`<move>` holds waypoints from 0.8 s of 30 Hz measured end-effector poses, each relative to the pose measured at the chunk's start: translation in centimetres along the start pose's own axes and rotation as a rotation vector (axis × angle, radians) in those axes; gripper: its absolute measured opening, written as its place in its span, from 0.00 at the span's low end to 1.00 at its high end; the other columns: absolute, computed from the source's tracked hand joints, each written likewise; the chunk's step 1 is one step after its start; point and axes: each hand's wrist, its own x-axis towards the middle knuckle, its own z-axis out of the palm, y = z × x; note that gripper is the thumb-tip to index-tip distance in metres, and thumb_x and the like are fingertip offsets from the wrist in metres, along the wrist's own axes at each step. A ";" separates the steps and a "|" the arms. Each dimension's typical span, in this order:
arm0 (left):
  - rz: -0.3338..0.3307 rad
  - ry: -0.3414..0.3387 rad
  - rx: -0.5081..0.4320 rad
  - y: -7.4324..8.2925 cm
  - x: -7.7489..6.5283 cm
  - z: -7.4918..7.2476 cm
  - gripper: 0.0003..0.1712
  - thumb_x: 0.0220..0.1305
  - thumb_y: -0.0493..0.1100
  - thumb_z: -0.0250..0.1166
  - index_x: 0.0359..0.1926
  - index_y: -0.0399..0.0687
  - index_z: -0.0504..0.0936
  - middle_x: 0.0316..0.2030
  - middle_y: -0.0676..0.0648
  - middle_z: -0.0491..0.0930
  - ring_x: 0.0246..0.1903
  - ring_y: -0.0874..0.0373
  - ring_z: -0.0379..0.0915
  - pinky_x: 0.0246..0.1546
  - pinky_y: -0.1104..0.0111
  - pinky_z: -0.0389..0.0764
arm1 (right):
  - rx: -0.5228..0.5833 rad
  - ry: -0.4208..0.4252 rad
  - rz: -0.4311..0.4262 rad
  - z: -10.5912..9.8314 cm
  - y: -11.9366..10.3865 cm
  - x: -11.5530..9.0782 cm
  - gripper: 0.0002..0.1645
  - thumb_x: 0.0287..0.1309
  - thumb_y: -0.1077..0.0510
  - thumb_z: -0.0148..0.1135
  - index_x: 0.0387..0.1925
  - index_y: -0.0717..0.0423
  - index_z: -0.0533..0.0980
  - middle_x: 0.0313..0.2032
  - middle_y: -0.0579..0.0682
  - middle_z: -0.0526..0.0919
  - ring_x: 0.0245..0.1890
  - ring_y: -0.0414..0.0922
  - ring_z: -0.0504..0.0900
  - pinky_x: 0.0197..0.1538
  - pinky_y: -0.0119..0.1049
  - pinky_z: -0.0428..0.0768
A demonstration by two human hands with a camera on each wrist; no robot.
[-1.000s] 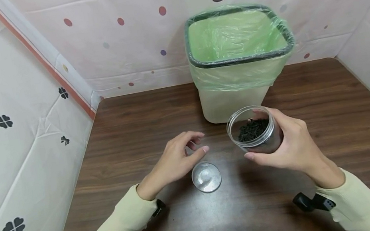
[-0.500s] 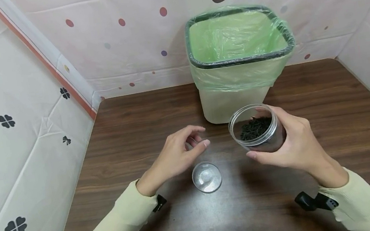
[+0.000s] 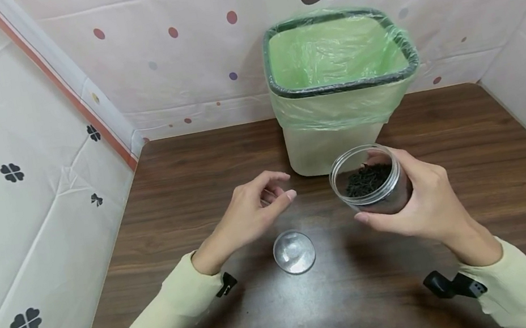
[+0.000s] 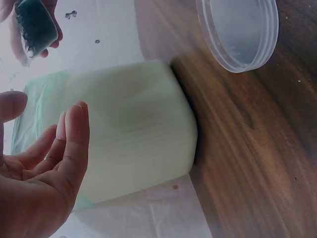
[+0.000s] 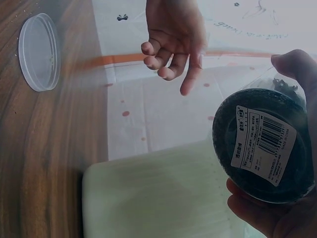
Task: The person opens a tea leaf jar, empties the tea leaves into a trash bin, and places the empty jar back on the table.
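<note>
My right hand (image 3: 420,196) grips a clear jar (image 3: 394,197) round its side, above the table. The jar is tilted, its open mouth towards me and the left. Dark, loose tea leaves (image 3: 368,179) lie inside. In the right wrist view, a barcode label (image 5: 265,144) shows on the jar's bottom. My left hand (image 3: 249,209) hovers left of the jar with loosely bent fingers and holds nothing. A clear round lid (image 3: 294,252) lies on the table, nearer to me than the left hand; its rim shows in the left wrist view.
A pale bin (image 3: 327,148) lined with a green bag (image 3: 338,54) stands behind the jar at the back of the wooden table (image 3: 184,188). Printed cloth (image 3: 174,57) hangs behind and on both sides.
My right hand has moved slightly right and up with the jar. The left hand has risen a little away from the lid, which stays in place.
</note>
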 end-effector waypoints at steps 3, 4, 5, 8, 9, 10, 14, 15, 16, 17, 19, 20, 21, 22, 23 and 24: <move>0.005 0.013 -0.012 0.1 0.1 -0.1 0.15 0.68 0.49 0.66 0.52 0.52 0.82 0.30 0.58 0.82 0.30 0.64 0.79 0.33 0.66 0.81 | -0.002 0.001 -0.002 -0.1 0.0 0.1 0.58 0.15 0.53 0.87 0.60 0.56 0.77 0.45 0.48 0.85 0.44 0.35 0.81 0.50 0.21 0.73; 0.006 0.017 -0.015 0.2 0.1 -0.2 0.14 0.68 0.49 0.66 0.52 0.52 0.82 0.30 0.58 0.82 0.30 0.64 0.79 0.33 0.66 0.80 | -0.003 0.001 -0.003 -0.2 0.0 0.1 0.58 0.15 0.53 0.87 0.60 0.56 0.77 0.45 0.48 0.85 0.44 0.35 0.81 0.50 0.21 0.73; 0.006 0.018 -0.017 0.2 0.2 -0.2 0.14 0.68 0.49 0.66 0.52 0.52 0.82 0.30 0.58 0.82 0.30 0.64 0.79 0.32 0.66 0.80 | -0.003 0.002 -0.005 -0.2 -0.1 0.2 0.58 0.15 0.53 0.87 0.60 0.57 0.77 0.45 0.49 0.85 0.44 0.35 0.81 0.50 0.21 0.73; 0.000 0.023 -0.020 0.4 0.3 -0.3 0.13 0.68 0.48 0.66 0.51 0.52 0.82 0.30 0.58 0.82 0.29 0.64 0.79 0.33 0.67 0.80 | -0.001 0.003 -0.011 -0.2 -0.1 0.3 0.58 0.15 0.53 0.87 0.60 0.57 0.77 0.45 0.49 0.85 0.43 0.35 0.81 0.50 0.21 0.73; -0.003 0.025 -0.021 0.4 0.3 -0.4 0.13 0.68 0.48 0.66 0.51 0.53 0.83 0.30 0.58 0.83 0.29 0.64 0.79 0.33 0.67 0.80 | -0.001 0.004 -0.012 -0.2 -0.1 0.3 0.58 0.15 0.53 0.87 0.60 0.57 0.77 0.45 0.49 0.85 0.43 0.35 0.81 0.50 0.21 0.73; -0.005 0.025 -0.023 0.5 0.4 -0.5 0.13 0.68 0.48 0.66 0.51 0.53 0.83 0.30 0.58 0.83 0.29 0.64 0.80 0.33 0.67 0.81 | -0.002 0.006 -0.012 -0.3 -0.1 0.4 0.58 0.15 0.53 0.87 0.60 0.57 0.77 0.45 0.49 0.85 0.43 0.35 0.81 0.50 0.21 0.73; 0.002 0.021 -0.028 0.8 0.6 -0.8 0.12 0.68 0.47 0.66 0.51 0.53 0.83 0.30 0.57 0.83 0.29 0.63 0.80 0.34 0.66 0.81 | -0.008 0.010 -0.012 -0.4 -0.1 0.5 0.58 0.14 0.53 0.87 0.60 0.57 0.78 0.45 0.49 0.85 0.44 0.35 0.81 0.50 0.21 0.72; 0.005 0.020 -0.028 0.9 0.7 -0.9 0.12 0.68 0.47 0.66 0.50 0.53 0.83 0.30 0.57 0.83 0.29 0.63 0.80 0.34 0.66 0.81 | -0.010 0.011 -0.012 -0.5 -0.1 0.5 0.58 0.14 0.53 0.87 0.60 0.57 0.78 0.45 0.49 0.85 0.44 0.35 0.81 0.51 0.21 0.72; 0.007 0.019 -0.029 0.9 0.7 -0.9 0.12 0.68 0.48 0.66 0.50 0.53 0.83 0.30 0.57 0.83 0.29 0.63 0.79 0.34 0.66 0.81 | -0.013 0.012 -0.012 -0.5 -0.1 0.5 0.58 0.15 0.52 0.87 0.60 0.57 0.78 0.45 0.49 0.85 0.44 0.34 0.81 0.50 0.21 0.72; 0.008 0.019 -0.030 1.0 0.8 -1.0 0.12 0.68 0.48 0.66 0.50 0.53 0.83 0.30 0.57 0.83 0.29 0.63 0.79 0.34 0.66 0.81 | -0.017 0.012 -0.013 -0.6 -0.1 0.5 0.58 0.15 0.52 0.87 0.60 0.57 0.78 0.45 0.49 0.85 0.44 0.34 0.81 0.50 0.21 0.72; 0.003 0.019 -0.032 1.2 0.9 -1.1 0.12 0.68 0.48 0.66 0.50 0.53 0.83 0.31 0.57 0.83 0.29 0.64 0.80 0.34 0.65 0.81 | -0.025 0.012 -0.013 -0.7 -0.1 0.5 0.58 0.15 0.52 0.86 0.60 0.56 0.78 0.45 0.48 0.85 0.44 0.34 0.81 0.50 0.21 0.72; 0.002 0.020 -0.035 1.3 1.0 -1.1 0.12 0.68 0.48 0.66 0.50 0.53 0.83 0.31 0.57 0.83 0.30 0.63 0.80 0.34 0.64 0.81 | -0.028 0.011 -0.013 -0.7 -0.1 0.6 0.58 0.16 0.52 0.86 0.61 0.56 0.78 0.45 0.48 0.85 0.44 0.34 0.81 0.50 0.21 0.72; 0.001 0.021 -0.039 1.4 1.0 -1.1 0.12 0.68 0.48 0.66 0.50 0.53 0.83 0.31 0.57 0.83 0.30 0.63 0.80 0.35 0.63 0.81 | -0.030 0.010 -0.012 -0.8 -0.1 0.6 0.58 0.16 0.52 0.86 0.61 0.55 0.77 0.45 0.47 0.85 0.44 0.34 0.81 0.50 0.21 0.72; 0.001 0.021 -0.043 1.4 1.1 -1.1 0.12 0.68 0.48 0.66 0.50 0.52 0.83 0.31 0.56 0.83 0.30 0.63 0.80 0.35 0.62 0.81 | -0.032 0.010 -0.012 -0.9 -0.2 0.7 0.58 0.16 0.52 0.86 0.61 0.55 0.77 0.45 0.47 0.85 0.44 0.34 0.81 0.50 0.21 0.72; 0.001 0.022 -0.045 1.5 1.2 -1.2 0.12 0.68 0.48 0.66 0.50 0.52 0.83 0.31 0.56 0.83 0.30 0.62 0.80 0.35 0.62 0.81 | -0.032 0.009 -0.012 -1.0 -0.2 0.7 0.58 0.16 0.52 0.86 0.61 0.55 0.77 0.45 0.47 0.85 0.44 0.34 0.81 0.50 0.21 0.72; 0.004 0.024 -0.046 1.6 1.3 -1.2 0.12 0.68 0.48 0.66 0.50 0.51 0.83 0.31 0.56 0.83 0.30 0.62 0.80 0.35 0.61 0.81 | -0.032 0.009 -0.013 -1.0 -0.2 0.7 0.58 0.16 0.52 0.86 0.61 0.55 0.77 0.45 0.47 0.85 0.44 0.34 0.81 0.50 0.21 0.72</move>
